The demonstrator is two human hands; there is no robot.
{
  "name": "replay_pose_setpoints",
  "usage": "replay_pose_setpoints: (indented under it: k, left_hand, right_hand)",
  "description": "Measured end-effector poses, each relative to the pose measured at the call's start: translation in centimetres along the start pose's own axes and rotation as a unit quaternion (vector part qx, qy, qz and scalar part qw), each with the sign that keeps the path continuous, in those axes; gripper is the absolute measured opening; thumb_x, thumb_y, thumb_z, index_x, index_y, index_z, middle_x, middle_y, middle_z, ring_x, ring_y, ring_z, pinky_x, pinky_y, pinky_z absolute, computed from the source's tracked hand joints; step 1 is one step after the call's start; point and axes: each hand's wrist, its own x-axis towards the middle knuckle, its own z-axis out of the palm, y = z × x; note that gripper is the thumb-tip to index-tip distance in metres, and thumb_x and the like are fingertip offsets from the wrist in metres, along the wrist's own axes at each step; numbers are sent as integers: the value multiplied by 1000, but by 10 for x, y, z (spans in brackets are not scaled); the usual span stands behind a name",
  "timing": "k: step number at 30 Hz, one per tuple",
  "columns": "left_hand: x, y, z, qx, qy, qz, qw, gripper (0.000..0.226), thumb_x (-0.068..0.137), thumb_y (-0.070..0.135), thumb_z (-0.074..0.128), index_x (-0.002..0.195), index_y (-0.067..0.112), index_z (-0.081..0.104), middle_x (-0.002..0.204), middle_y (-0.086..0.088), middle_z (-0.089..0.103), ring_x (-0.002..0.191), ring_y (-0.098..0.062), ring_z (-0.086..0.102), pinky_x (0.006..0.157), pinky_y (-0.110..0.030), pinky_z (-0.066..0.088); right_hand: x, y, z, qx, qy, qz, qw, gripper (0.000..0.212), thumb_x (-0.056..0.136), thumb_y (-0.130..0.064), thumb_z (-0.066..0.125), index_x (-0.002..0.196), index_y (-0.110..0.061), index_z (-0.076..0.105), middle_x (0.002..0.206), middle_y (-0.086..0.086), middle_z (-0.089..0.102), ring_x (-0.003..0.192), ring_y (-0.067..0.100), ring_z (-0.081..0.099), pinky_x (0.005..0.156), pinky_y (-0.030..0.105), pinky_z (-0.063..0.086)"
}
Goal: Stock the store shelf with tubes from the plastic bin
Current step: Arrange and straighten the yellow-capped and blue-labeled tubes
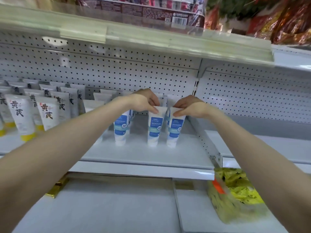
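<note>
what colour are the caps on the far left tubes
Yellow caps, seen best in the head view.

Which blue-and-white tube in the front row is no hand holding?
The leftmost blue-and-white plastic tube: it stands free, while the left hand pinches the middle tube and the right hand the rightmost tube.

Landmark: yellow-green bag (235, 197), lower right, lying on its side, orange patch at its upper left. Gold box (56, 189) sits far left of the bag at about the same level, only a corner showing. Well above the bag and to its left are dark red shrink-wrapped packs (151, 9) with a barcode label (180, 20). Above the bag to the right are red-and-gold foil bags (286, 22), blurred.
</note>
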Motion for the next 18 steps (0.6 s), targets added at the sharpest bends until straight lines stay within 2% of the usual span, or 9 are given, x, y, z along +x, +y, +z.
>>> replay_pose_setpoints:
  k: [3, 6, 10, 14, 18]
  left_hand:
    - [-1, 2, 6, 12, 14, -10, 1000, 26, 80, 17, 71, 106, 12, 69, 103, -3, 69, 92, -16, 62, 79, -22, 48]
    - [-1, 2, 12, -23, 24, -26, 999, 22, 82, 10, 69, 103, 6, 68, 95, -7, 67, 81, -14, 59, 61, -11, 47]
    - [-4, 2, 10, -57, 21, -44, 997, 14, 82, 5, 68, 96, 7, 67, 91, -10, 67, 68, -8, 59, 53, -7, 48]
    - [-6, 1, 7, -59, 10, -48, 997, 15, 81, 5, 69, 97, 6, 68, 98, -13, 68, 76, -15, 61, 53, -7, 48]
    - [-7, 0, 7, -67, 17, -42, 997, 18, 81, 5, 69, 99, 3, 68, 98, -13, 68, 81, -18, 61, 54, -7, 50]
  right_hand:
    - [1, 8, 3, 26, -9, -13, 1000, 34, 78, -17, 73, 110, -10, 66, 102, 3, 65, 96, 19, 59, 84, 28, 49]
    - [2, 13, 5, 71, -23, -13, 997, 28, 80, -11, 70, 108, -6, 65, 99, 7, 64, 93, 22, 61, 83, 36, 55]
    - [3, 14, 6, 87, -33, -18, 995, 24, 81, -8, 68, 105, -4, 65, 96, 7, 61, 87, 22, 61, 76, 34, 57]
    - [2, 11, 5, 85, -36, -25, 995, 23, 82, -6, 67, 104, -3, 65, 93, 7, 60, 83, 22, 59, 71, 32, 57]
    - [1, 12, 6, 87, -40, -24, 995, 23, 83, -5, 66, 106, 0, 64, 98, 11, 62, 87, 23, 60, 78, 39, 57]
